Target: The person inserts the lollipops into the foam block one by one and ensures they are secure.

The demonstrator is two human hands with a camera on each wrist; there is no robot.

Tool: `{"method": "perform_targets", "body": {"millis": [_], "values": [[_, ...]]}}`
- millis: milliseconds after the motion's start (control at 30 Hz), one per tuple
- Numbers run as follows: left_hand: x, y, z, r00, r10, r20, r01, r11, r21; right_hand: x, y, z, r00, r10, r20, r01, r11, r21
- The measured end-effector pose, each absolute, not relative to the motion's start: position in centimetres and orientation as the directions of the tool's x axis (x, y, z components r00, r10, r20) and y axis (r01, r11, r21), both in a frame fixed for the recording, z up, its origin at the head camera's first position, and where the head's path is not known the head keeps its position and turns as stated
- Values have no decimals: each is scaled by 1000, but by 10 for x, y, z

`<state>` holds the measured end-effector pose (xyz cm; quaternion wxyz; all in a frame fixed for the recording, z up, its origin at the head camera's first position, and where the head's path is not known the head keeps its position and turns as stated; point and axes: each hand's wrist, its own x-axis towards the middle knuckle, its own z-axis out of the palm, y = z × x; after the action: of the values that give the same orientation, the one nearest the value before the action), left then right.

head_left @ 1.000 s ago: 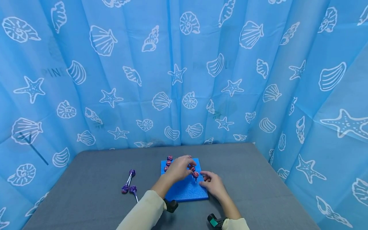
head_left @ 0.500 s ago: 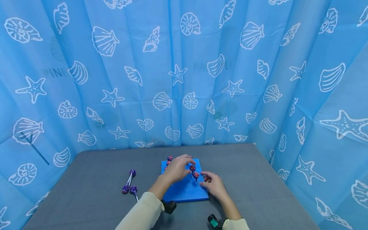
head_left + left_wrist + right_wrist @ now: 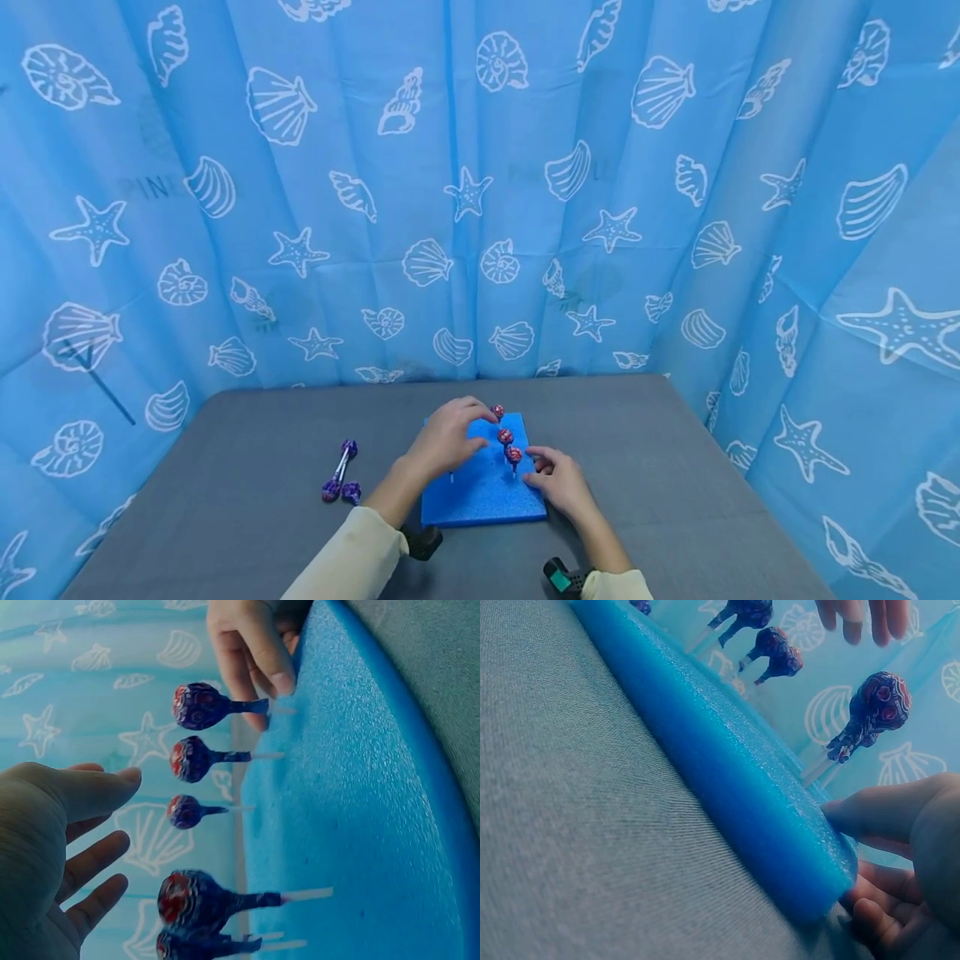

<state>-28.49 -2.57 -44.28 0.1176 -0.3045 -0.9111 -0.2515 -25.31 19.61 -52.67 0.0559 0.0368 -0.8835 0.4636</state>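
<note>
A blue foam board (image 3: 487,504) lies on the table with lollipops standing upright in it by their sticks. Three of them, with the front lollipop (image 3: 513,455), form a row along its right side. My left hand (image 3: 446,437) hovers above the board's left part, thumb and fingers spread and apart from the candies; it hides the left-hand lollipops in the head view. Those left-hand ones, including a near lollipop (image 3: 191,904), show in the left wrist view. At the right edge my right hand (image 3: 558,481) grips the board, thumb on top and fingers curled at its side.
Left of the board, several purple-wrapped items lie loose on the grey table (image 3: 637,483): a lollipop (image 3: 331,490) and another lollipop (image 3: 349,448) with sticks together, plus a third lollipop (image 3: 351,492) partly behind the left arm. A blue shell-print curtain (image 3: 465,208) hangs behind.
My left hand has drawn back leftward from the right-hand row, uncovering its lollipops and covering the left-hand ones. My right hand stays at the board's edge.
</note>
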Motion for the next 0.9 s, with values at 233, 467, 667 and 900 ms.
{"method": "perform_targets", "body": {"millis": [233,467,667,900], "values": [[-276,-43,-440,-779,463,423,620,670,409,-253,196,-525,-993,-3,120,-100,575,-812],[-265,-69,-440,-763,394,512,626,645,437,-253,195,-523,-991,-4,131,-111,557,-823],[-255,-93,-448,-773,357,525,607,657,447,-253,196,-522,-991,-6,135,-115,556,-823],[-246,-117,-462,-818,316,480,545,690,475,-252,195,-523,-993,-13,120,-106,562,-820]]}}
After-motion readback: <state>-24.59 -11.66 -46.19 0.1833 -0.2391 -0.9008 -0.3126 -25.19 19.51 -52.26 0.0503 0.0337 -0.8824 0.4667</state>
